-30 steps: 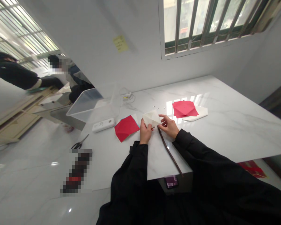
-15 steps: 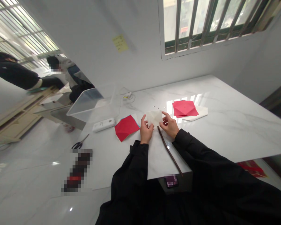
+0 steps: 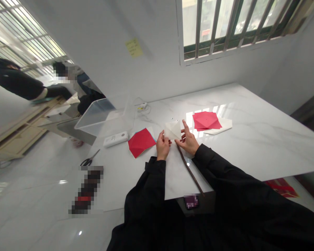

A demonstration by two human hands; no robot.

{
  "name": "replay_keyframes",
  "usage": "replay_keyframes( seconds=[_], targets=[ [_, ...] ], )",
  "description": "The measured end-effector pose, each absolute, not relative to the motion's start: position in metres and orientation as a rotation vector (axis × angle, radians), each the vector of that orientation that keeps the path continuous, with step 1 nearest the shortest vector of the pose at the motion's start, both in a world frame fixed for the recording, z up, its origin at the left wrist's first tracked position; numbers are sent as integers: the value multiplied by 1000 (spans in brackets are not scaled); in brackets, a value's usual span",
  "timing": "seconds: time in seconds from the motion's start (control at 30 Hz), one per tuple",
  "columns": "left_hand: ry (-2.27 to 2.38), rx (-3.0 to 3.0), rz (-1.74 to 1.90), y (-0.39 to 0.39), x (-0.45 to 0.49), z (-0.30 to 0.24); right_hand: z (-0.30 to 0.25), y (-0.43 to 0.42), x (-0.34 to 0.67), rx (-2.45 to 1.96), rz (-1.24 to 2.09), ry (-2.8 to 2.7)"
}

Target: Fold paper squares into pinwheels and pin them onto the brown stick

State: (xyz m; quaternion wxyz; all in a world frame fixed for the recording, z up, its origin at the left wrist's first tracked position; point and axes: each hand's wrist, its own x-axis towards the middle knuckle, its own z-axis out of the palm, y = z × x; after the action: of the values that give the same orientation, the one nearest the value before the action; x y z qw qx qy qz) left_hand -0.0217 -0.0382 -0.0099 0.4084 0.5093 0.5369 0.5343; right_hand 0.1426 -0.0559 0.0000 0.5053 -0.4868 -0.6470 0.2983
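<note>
A folded white paper [image 3: 172,129] is held up just above the white marble table [image 3: 251,139], between both of my hands. My left hand [image 3: 162,147] pinches its lower left edge. The fingers of my right hand [image 3: 188,140] grip its right side, with one finger stretched up along the edge. A long dark strip [image 3: 188,169] lies on the table under my right wrist, running toward the near edge. Black sleeves cover both of my arms.
A folded red paper [image 3: 141,141] lies left of my hands, a red sheet on white paper [image 3: 206,121] to the right. A white remote [image 3: 115,138], a clear plastic bin [image 3: 99,115] and scissors [image 3: 89,159] sit at the left. People stand far left.
The white paper has been turned in my hands and now stands more upright; my right fingers have shifted up along its right edge. My left hand stays at the lower left.
</note>
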Motion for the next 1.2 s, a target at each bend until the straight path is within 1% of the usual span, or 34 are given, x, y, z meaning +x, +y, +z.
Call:
replay_keyframes(
  seconds=[0.17, 0.4, 0.67, 0.83, 0.93, 1.07, 1.2],
  targets=[
    [1368, 1349, 1345, -41, -21, -9, 0, -57, 143, -1196, 686, -1617],
    [1308, 1300, 1359, -42, -19, -3, -4, -51, 145, -1229, 523, -1527],
    [1145, 969, 1420, -43, -22, 8, -1, -49, 148, -1258, 443, -1421],
    [1110, 738, 1445, -46, -24, 15, 1, -51, 150, -1263, 470, -1406],
    [1115, 734, 1445, -47, -23, 14, 3, -52, 152, -1266, 425, -1389],
    [1115, 826, 1423, -46, -22, 13, 7, -53, 153, -1161, 400, -1450],
    [1150, 773, 1447, -45, -23, 12, 13, -55, 153, -1059, 416, -1517]
  ],
)
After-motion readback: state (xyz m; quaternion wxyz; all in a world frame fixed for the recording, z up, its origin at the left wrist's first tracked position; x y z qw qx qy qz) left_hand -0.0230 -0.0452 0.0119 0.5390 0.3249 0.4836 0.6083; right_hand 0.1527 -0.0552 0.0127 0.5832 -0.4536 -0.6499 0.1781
